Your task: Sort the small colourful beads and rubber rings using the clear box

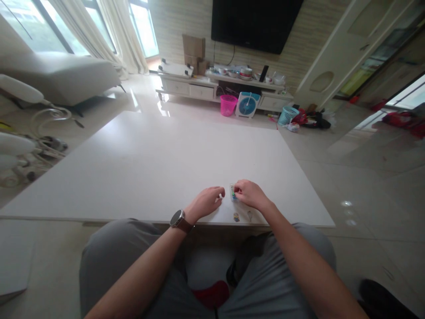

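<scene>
Near the front edge of the white table, a small clear plastic box (232,187) with green and blue bits inside lies between my hands. My right hand (249,193) reaches over the box's right side, its fingertips pinched together at the coloured contents. Whatever is between those fingertips is too small to make out. To the left of the box, my left hand (208,200) rests by the tabletop with curved fingers, thumb and forefinger apart and nothing between them. Closer to me lie a small cartoon-figure sticker or charm (236,217) and a small pale, grey-outlined piece (250,215).
The wide white table (172,155) stretches ahead of me, its front edge by my knees. Beyond it stand a pink basket (228,105), a blue box fan (247,105) and a light-blue basket (288,115), before a low cabinet (202,91) with bowls on top.
</scene>
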{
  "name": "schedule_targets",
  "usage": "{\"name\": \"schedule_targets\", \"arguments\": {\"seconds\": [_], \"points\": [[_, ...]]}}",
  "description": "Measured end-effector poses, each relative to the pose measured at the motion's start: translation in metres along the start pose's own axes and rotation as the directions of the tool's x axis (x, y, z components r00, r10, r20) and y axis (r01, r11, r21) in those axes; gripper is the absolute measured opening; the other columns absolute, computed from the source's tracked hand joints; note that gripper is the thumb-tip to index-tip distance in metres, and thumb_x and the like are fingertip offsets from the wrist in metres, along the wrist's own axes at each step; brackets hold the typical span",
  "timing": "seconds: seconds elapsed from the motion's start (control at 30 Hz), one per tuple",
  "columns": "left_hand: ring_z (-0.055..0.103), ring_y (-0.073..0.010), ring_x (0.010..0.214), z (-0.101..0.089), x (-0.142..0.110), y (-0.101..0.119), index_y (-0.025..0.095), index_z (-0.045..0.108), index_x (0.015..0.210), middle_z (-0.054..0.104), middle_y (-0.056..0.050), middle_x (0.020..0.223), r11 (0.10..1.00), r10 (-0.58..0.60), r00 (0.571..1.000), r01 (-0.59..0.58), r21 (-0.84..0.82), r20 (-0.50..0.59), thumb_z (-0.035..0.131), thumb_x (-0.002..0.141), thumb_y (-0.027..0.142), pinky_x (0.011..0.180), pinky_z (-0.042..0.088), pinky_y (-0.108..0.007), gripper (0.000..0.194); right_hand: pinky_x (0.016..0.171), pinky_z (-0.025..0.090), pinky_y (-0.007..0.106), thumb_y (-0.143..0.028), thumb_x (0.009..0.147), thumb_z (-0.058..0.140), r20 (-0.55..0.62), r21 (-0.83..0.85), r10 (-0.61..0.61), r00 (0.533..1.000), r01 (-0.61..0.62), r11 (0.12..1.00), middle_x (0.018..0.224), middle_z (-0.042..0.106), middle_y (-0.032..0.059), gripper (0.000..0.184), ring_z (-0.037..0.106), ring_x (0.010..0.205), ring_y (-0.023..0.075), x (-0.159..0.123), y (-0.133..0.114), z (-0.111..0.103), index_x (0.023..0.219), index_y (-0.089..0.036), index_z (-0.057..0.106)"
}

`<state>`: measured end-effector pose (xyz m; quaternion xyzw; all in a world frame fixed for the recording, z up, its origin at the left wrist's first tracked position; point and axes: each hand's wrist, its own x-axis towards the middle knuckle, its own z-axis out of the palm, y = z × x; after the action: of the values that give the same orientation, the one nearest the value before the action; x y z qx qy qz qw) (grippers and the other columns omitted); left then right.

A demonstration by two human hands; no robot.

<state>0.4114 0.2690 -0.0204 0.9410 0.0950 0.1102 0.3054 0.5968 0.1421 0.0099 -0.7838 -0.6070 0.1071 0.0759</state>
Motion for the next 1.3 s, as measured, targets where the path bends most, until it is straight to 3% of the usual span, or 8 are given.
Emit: {"name": "schedule_targets", "arguments": {"seconds": [0.13,0.27,0.47,0.6,0.77,0.97,1.1,1.3], "points": [[0.066,-0.0187,0.090,-0.003,0.000,0.002,0.022,0.061,0.104,0.070,-0.002,0.097,0.998,-0.025,0.997,0.021,-0.061,-0.067,0.058,0.089,0.017,0.083,0.051,-0.032,0.017,0.073,0.044,0.024,-0.016,0.085,0.060,-0.066,0.213,0.007,0.998,0.007,0.977,0.084,0.072,0.0030,0.012,0.063,0.079,0.0153,0.000,-0.004,0.000,0.083,-0.018,0.072],[0.066,-0.0180,0.091,-0.006,0.000,0.006,0.022,0.061,0.106,0.069,-0.002,0.099,0.990,-0.014,0.994,-0.001,-0.140,-0.106,0.065,0.089,0.022,0.083,0.051,-0.031,0.018,0.071,0.048,0.024,-0.019,0.088,0.062,-0.084,0.452,-0.020,0.996,0.056,0.890,0.083,0.074,0.0021,0.011,0.065,0.075,0.0144,-0.001,-0.015,0.003,0.087,-0.018,0.073],[0.064,-0.0150,0.085,-0.007,0.002,0.008,0.020,0.061,0.094,0.067,-0.001,0.093,0.983,0.002,0.989,-0.029,-0.179,-0.148,0.065,0.090,0.023,0.078,0.049,-0.028,0.006,0.069,0.049,0.022,-0.024,0.091,0.063,-0.127,0.580,-0.056,0.990,0.120,0.805,0.083,0.074,0.0013,0.012,0.065,0.073,0.0129,-0.001,-0.024,0.011,0.088,-0.017,0.072],[0.063,-0.0150,0.084,-0.010,0.003,0.003,0.019,0.064,0.093,0.068,-0.002,0.091,0.990,-0.019,0.984,-0.006,-0.141,-0.178,0.061,0.089,0.018,0.079,0.049,-0.027,0.005,0.072,0.048,0.022,-0.024,0.091,0.064,-0.148,0.485,-0.032,0.988,0.101,0.868,0.084,0.074,0.0009,0.010,0.065,0.074,0.0127,-0.001,-0.023,0.008,0.088,-0.018,0.071],[0.064,-0.0159,0.083,-0.020,0.004,-0.016,0.017,0.072,0.087,0.069,-0.006,0.093,0.994,-0.102,0.976,0.091,-0.065,-0.195,0.055,0.084,0.009,0.082,0.051,-0.029,0.019,0.076,0.044,0.025,-0.025,0.091,0.061,-0.140,0.158,0.065,0.988,-0.043,0.987,0.094,0.074,0.0036,0.011,0.064,0.084,0.0157,-0.004,-0.013,-0.002,0.091,-0.020,0.072],[0.066,-0.0185,0.082,-0.018,0.004,-0.039,0.014,0.078,0.089,0.071,-0.009,0.094,0.964,-0.261,0.954,0.267,0.021,-0.145,0.052,0.079,0.008,0.089,0.054,-0.034,0.028,0.073,0.042,0.025,-0.025,0.088,0.062,-0.043,0.016,0.127,0.991,-0.126,0.992,0.097,0.076,0.0027,0.013,0.067,0.089,0.0177,-0.007,-0.001,-0.011,0.091,-0.023,0.075],[0.067,-0.0193,0.085,-0.014,0.007,-0.044,0.016,0.079,0.092,0.072,-0.008,0.096,0.952,-0.293,0.945,0.303,0.051,-0.147,0.052,0.079,0.010,0.094,0.053,-0.036,0.031,0.076,0.044,0.025,-0.025,0.086,0.065,0.018,-0.030,0.135,0.991,-0.134,0.990,0.099,0.076,0.0037,0.012,0.068,0.091,0.0191,-0.005,0.002,-0.010,0.089,-0.024,0.077],[0.066,-0.0178,0.081,-0.014,0.006,-0.046,0.016,0.078,0.098,0.070,-0.008,0.098,0.954,-0.280,0.948,0.292,0.065,-0.152,0.051,0.079,0.010,0.088,0.054,-0.032,0.034,0.077,0.046,0.025,-0.023,0.086,0.064,0.044,-0.061,0.092,0.995,-0.089,0.994,0.099,0.077,0.0037,0.016,0.069,0.091,0.0194,0.001,0.002,0.002,0.089,-0.026,0.079]]}}
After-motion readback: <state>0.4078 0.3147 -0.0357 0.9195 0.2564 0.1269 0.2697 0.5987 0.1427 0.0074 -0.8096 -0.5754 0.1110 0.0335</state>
